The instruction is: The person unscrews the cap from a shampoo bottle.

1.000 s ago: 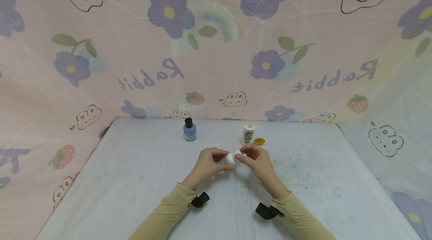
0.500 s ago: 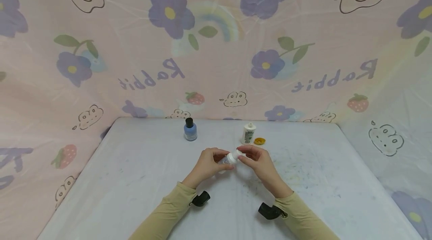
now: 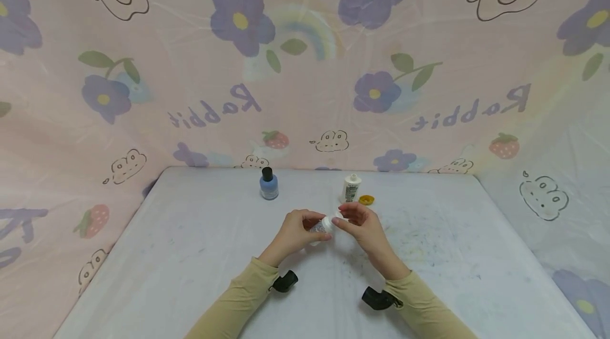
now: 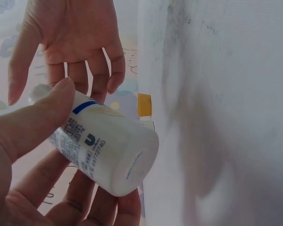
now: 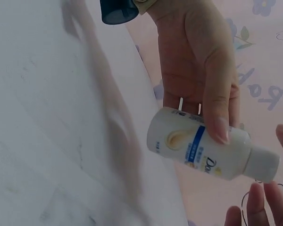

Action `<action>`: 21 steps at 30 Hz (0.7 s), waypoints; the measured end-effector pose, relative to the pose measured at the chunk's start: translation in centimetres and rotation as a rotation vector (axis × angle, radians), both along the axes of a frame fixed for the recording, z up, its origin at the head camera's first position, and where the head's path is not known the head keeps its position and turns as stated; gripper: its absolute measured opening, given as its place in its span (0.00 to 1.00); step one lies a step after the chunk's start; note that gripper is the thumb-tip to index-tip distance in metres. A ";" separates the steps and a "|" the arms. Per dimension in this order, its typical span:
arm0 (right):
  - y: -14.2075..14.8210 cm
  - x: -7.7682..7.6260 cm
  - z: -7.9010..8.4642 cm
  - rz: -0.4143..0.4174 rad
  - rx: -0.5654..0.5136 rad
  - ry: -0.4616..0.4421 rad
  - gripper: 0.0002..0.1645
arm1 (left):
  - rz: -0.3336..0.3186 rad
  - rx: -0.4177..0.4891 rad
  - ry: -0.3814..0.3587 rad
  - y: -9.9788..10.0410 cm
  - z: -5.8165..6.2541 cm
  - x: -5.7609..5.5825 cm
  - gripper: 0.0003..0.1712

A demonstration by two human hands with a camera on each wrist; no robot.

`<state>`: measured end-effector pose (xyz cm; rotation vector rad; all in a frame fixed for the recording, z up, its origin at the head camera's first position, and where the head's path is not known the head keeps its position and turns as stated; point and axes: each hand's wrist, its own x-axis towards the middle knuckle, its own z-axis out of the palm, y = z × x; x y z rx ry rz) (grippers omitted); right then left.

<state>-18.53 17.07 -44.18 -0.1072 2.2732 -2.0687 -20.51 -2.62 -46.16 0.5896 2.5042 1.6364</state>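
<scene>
My left hand (image 3: pixel 293 235) grips a small white Dove bottle (image 3: pixel 320 226) round its body, above the middle of the table. The bottle lies tilted, with its white cap (image 5: pixel 263 165) toward my right hand (image 3: pixel 364 228). In the right wrist view the left thumb presses the label with its blue stripe (image 5: pixel 195 143). My right hand's thumb and fingers stand loosely about the cap. The thumb is apart from it there, and the fingertips (image 5: pixel 257 192) are at its lower edge; whether they touch I cannot tell. The left wrist view shows the bottle's base (image 4: pixel 137 167).
Behind the hands stand a blue bottle with a black cap (image 3: pixel 269 186) and a white bottle with a narrow neck (image 3: pixel 351 189). A yellow cap (image 3: pixel 366 199) lies right of the white one. A white sheet (image 3: pixel 429 286) covers the table; a patterned curtain (image 3: pixel 305 79) surrounds it.
My right hand draws slightly right from the cap about half a second ago, then comes back left with its thumb in front of the cap. My left hand keeps its hold on the bottle.
</scene>
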 end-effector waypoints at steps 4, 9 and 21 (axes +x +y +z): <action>-0.2 -0.1 -0.3 -0.053 0.011 -0.008 0.20 | 0.000 0.004 -0.008 0.0 0.1 0.1 0.22; -0.1 -0.6 -1.4 -0.081 0.042 -0.006 0.21 | 0.004 0.000 -0.017 0.0 0.1 0.2 0.22; -0.6 0.1 0.5 -0.052 0.048 -0.042 0.15 | 0.015 0.011 -0.019 -0.3 -0.2 0.3 0.21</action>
